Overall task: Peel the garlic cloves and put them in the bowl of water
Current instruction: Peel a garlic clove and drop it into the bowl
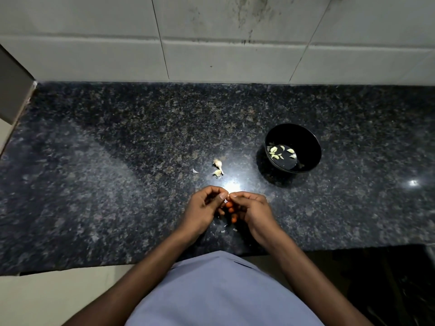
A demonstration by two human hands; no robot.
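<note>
My left hand (204,209) and my right hand (249,208) meet fingertip to fingertip just above the dark granite counter (117,172), pinching a small garlic clove (227,199) between them; most of the clove is hidden by my fingers. A black bowl of water (306,147) stands to the upper right of my hands, with several peeled cloves (280,152) floating in it. Two unpeeled garlic pieces (218,167) lie on the counter a little beyond my hands.
Small scraps of garlic skin (223,230) lie on the counter under my hands, and one more scrap (195,170) lies left of the loose cloves. A tiled wall (223,43) backs the counter. The counter's front edge runs just below my wrists.
</note>
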